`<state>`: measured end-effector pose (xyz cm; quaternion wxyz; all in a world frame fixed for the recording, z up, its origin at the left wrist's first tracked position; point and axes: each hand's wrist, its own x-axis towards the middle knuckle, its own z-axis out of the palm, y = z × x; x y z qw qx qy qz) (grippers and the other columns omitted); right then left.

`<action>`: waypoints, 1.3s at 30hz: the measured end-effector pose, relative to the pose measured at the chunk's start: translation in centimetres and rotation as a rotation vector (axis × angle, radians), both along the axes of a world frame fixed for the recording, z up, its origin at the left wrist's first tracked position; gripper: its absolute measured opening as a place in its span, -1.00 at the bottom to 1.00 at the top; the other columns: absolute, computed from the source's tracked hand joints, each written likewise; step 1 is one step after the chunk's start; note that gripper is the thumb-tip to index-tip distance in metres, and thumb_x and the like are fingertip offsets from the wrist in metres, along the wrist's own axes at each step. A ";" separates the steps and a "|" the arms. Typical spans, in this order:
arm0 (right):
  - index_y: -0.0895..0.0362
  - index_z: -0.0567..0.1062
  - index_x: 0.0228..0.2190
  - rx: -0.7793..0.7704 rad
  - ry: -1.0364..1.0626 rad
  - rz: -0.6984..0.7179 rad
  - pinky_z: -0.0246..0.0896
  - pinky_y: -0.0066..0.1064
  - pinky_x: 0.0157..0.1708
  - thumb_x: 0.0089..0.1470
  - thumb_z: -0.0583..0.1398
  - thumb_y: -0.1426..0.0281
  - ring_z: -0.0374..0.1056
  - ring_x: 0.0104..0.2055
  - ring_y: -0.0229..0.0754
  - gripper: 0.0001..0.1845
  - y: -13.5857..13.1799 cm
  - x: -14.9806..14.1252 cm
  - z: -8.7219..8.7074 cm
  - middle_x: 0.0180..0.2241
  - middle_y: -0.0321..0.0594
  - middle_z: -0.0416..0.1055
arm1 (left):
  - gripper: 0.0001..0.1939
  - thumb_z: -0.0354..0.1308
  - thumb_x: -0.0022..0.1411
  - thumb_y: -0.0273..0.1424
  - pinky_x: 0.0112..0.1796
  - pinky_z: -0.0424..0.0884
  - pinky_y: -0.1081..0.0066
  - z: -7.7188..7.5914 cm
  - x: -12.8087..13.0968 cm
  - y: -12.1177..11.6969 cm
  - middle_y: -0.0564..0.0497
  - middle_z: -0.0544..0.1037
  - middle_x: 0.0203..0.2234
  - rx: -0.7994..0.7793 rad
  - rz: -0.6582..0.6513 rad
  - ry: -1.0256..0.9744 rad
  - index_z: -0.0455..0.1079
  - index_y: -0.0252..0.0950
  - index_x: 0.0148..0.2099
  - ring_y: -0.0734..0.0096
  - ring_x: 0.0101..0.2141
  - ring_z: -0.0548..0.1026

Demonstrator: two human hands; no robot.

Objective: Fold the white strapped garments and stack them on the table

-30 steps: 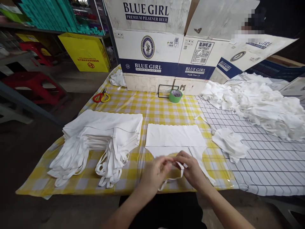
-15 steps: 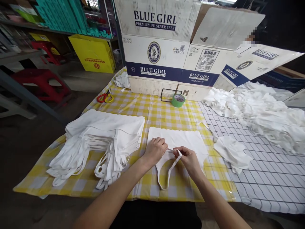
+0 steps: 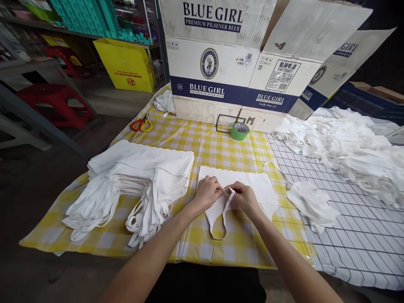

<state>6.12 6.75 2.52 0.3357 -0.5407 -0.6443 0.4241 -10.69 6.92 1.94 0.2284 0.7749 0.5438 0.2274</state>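
Observation:
A white strapped garment (image 3: 261, 191), like a camisole with a scalloped hem, lies flat on the yellow checked cloth before me. My left hand (image 3: 208, 192) rests on it, fingers pinched on its upper edge near the strap. My right hand (image 3: 242, 194) pinches the same garment close by, where a thin strap loops down toward me. The fingertips of both hands nearly meet, and the exact spot they grip is partly hidden. To the left is a neat stack of similar white garments (image 3: 142, 164), their straps hanging toward me.
A beer carton (image 3: 211, 63) stands at the back, with green tape (image 3: 240, 131) before it. Red-and-yellow-handled scissors (image 3: 141, 124) lie at the back left. A loose white garment (image 3: 312, 204) and a heap of white garments (image 3: 350, 143) lie on the grid cloth at right.
My right hand has moved left and slightly up, closer to my left hand, bringing the strap along. The view has shifted slightly.

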 end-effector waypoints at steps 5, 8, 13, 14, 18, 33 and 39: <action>0.09 0.54 -0.50 0.069 -0.032 -0.026 0.05 -0.45 -0.45 -0.12 0.11 0.43 0.17 -0.46 -0.27 -0.81 0.3 -0.6 -0.9 -0.51 -0.31 0.33 | -0.78 0.09 0.17 -0.25 -0.23 0.19 0.31 -0.5 -0.1 0.2 0.03 0.44 -0.38 0.015 -0.001 -0.018 0.46 -0.24 -0.41 0.34 -0.25 0.30; 0.09 0.54 -0.48 0.109 -0.058 -0.030 0.03 -0.45 -0.46 -0.13 0.08 0.47 0.14 -0.48 -0.27 -0.77 0.3 -0.9 -1.3 -0.52 -0.32 0.31 | -0.73 0.08 0.18 -0.20 -0.23 0.19 0.32 -0.9 0.0 0.2 0.03 0.43 -0.40 0.022 0.014 -0.025 0.45 -0.25 -0.43 0.34 -0.27 0.29; 0.10 0.53 -0.48 0.149 -0.102 -0.008 0.04 -0.45 -0.45 -0.17 0.03 0.52 0.16 -0.47 -0.27 -0.72 0.4 -0.8 -1.5 -0.52 -0.31 0.32 | -0.70 0.07 0.18 -0.19 -0.22 0.19 0.33 -1.1 0.1 0.2 0.03 0.42 -0.42 0.035 0.025 -0.040 0.43 -0.27 -0.47 0.35 -0.27 0.29; 0.10 0.52 -0.48 0.158 -0.113 0.000 0.04 -0.46 -0.45 -0.18 0.03 0.53 0.17 -0.47 -0.27 -0.71 0.4 -0.7 -1.5 -0.51 -0.31 0.33 | -0.70 0.07 0.18 -0.20 -0.21 0.19 0.33 -1.1 0.1 0.2 0.03 0.42 -0.41 0.034 0.023 -0.046 0.43 -0.27 -0.47 0.35 -0.27 0.29; 0.10 0.51 -0.49 0.203 -0.159 0.035 0.04 -0.46 -0.46 -0.21 -0.01 0.55 0.18 -0.48 -0.27 -0.67 0.3 -0.6 -0.9 -0.51 -0.31 0.33 | -0.77 0.10 0.16 -0.27 -0.21 0.20 0.35 -0.8 -0.1 0.1 0.04 0.44 -0.40 0.011 0.016 -0.079 0.44 -0.26 -0.46 0.36 -0.25 0.30; 0.11 0.52 -0.55 0.059 -0.277 0.071 0.09 -0.44 -0.46 -0.17 0.07 0.43 0.23 -0.52 -0.24 -0.79 1.2 0.4 0.3 -0.56 -0.29 0.41 | -0.79 0.04 0.11 -0.40 -0.16 0.24 0.38 1.3 -0.7 0.6 0.06 0.47 -0.38 -0.159 -0.044 -0.092 0.50 -0.21 -0.44 0.33 -0.23 0.32; 0.14 0.48 -0.53 -0.005 -0.168 0.044 0.08 -0.47 -0.48 -0.03 0.06 0.31 0.23 -0.49 -0.25 -0.76 0.8 0.3 0.7 -0.54 -0.30 0.40 | -0.78 0.01 0.11 -0.40 -0.16 0.23 0.39 1.5 -0.9 0.8 0.07 0.46 -0.38 -0.169 -0.076 -0.086 0.48 -0.23 -0.46 0.32 -0.20 0.32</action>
